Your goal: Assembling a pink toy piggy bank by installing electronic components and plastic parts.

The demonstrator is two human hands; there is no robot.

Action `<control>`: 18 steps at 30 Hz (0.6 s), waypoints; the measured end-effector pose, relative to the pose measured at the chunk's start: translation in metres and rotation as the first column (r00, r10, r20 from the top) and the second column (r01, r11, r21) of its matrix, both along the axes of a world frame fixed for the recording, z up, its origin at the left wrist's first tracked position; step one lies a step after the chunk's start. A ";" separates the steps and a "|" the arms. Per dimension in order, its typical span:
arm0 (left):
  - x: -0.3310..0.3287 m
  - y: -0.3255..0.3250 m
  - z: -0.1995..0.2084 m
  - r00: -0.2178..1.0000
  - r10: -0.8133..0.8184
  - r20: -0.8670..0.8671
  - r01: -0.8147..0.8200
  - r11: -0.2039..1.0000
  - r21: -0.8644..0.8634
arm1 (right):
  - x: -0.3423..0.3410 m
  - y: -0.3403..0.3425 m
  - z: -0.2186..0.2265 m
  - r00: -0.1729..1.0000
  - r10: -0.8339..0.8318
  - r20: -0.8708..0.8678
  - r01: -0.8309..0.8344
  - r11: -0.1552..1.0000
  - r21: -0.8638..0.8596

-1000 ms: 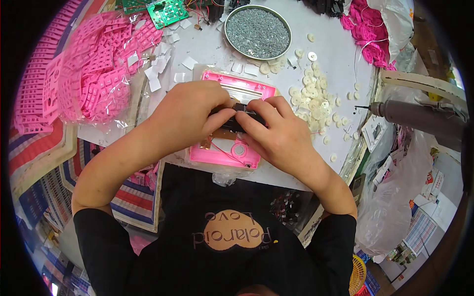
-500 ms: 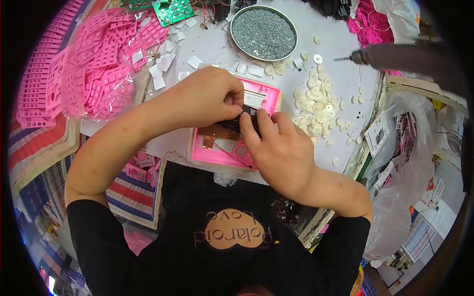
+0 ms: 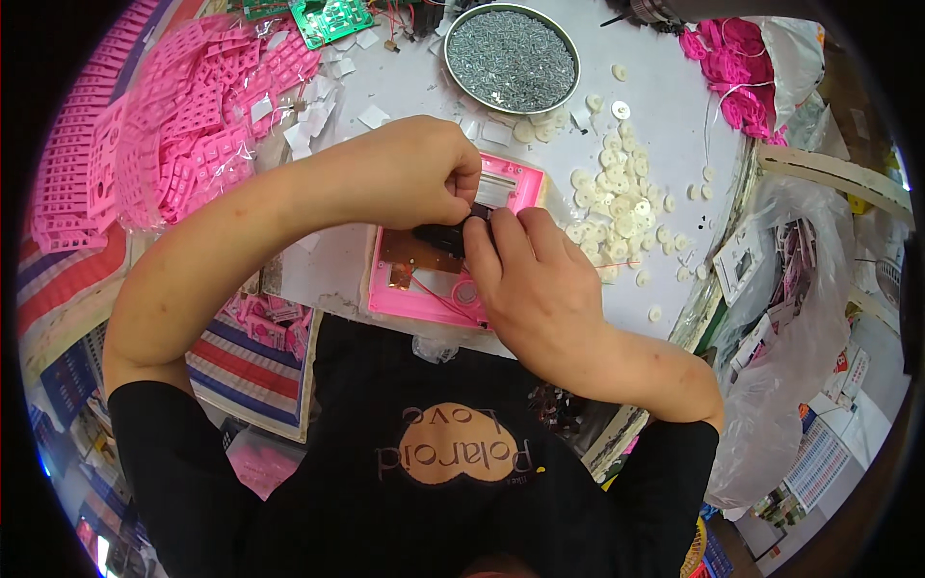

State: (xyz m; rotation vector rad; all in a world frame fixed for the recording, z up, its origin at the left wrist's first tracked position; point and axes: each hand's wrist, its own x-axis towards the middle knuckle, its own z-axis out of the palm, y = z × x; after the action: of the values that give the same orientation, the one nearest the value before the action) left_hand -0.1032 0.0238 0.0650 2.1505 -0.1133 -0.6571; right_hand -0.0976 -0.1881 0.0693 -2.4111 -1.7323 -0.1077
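- My left hand (image 3: 424, 173) is curled, thumb and forefinger drawn together at the upper edge of the black part (image 3: 438, 237); I can't tell whether they pinch it.
- My right hand (image 3: 551, 294) rests its fingertips over the right end of the same part, and I can't tell whether they grip or only press.
- The two hands are close together, fingertips almost meeting.
- The black part lies across the middle of the open pink case (image 3: 409, 305), in front of me on the white table (image 3: 665, 106).
- Below it in the case I see a brown board (image 3: 409, 253) and a thin red wire (image 3: 432, 295).
- White discs (image 3: 626, 204) are scattered right of the case.
- Beyond it stands a round dish (image 3: 446, 50) of small metal pieces (image 3: 511, 58).
- Pink moulded parts (image 3: 198, 125) are heaped at my left.
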 end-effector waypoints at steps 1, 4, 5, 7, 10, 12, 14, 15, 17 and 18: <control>-0.001 -0.001 0.000 0.999 -0.013 0.049 0.011 0.999 0.038 | 0.003 0.000 -0.002 0.998 0.004 -0.062 -0.004 1.000 -0.004; -0.007 0.001 -0.017 0.939 -0.121 0.323 0.082 0.988 0.130 | 0.017 -0.005 -0.003 0.978 0.067 -0.198 -0.050 0.995 0.089; -0.006 0.002 -0.017 0.949 -0.125 0.290 0.100 0.990 0.098 | 0.020 -0.008 -0.005 0.971 0.075 -0.227 -0.052 0.993 0.106; -0.001 0.004 -0.011 0.963 -0.146 0.225 0.142 0.989 0.030 | 0.022 -0.016 -0.008 0.956 0.083 -0.283 -0.045 0.989 0.140; 0.027 0.011 0.001 0.960 -0.074 0.270 0.071 0.997 0.021 | 0.026 -0.021 -0.004 0.935 0.068 -0.348 0.012 0.974 0.224; 0.054 0.021 -0.021 0.799 -0.052 0.599 -0.108 0.968 0.228 | 0.034 -0.030 0.010 0.935 0.130 -0.331 -0.009 0.939 0.343; 0.080 0.016 -0.036 0.842 -0.118 0.527 -0.202 0.837 0.509 | 0.045 -0.048 0.039 0.972 0.115 -0.204 -0.005 0.881 0.473; 0.087 0.018 -0.041 0.868 -0.133 0.478 -0.238 0.734 0.636 | 0.052 -0.064 0.039 0.992 0.043 -0.122 0.052 0.732 0.680; 0.104 0.012 -0.047 0.829 -0.242 0.504 -0.134 0.790 0.598 | 0.080 -0.082 0.052 0.987 -0.141 -0.082 0.137 0.450 0.882; 0.106 0.013 -0.050 0.813 -0.281 0.510 -0.091 0.804 0.588 | 0.096 -0.086 0.055 0.975 -0.202 -0.092 0.148 0.283 0.948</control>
State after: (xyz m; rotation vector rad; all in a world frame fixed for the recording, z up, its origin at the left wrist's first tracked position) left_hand 0.0030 0.0373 0.0149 2.9263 -0.3990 -0.0428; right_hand -0.0011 -0.2744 0.1241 -1.5768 -0.8542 -0.9530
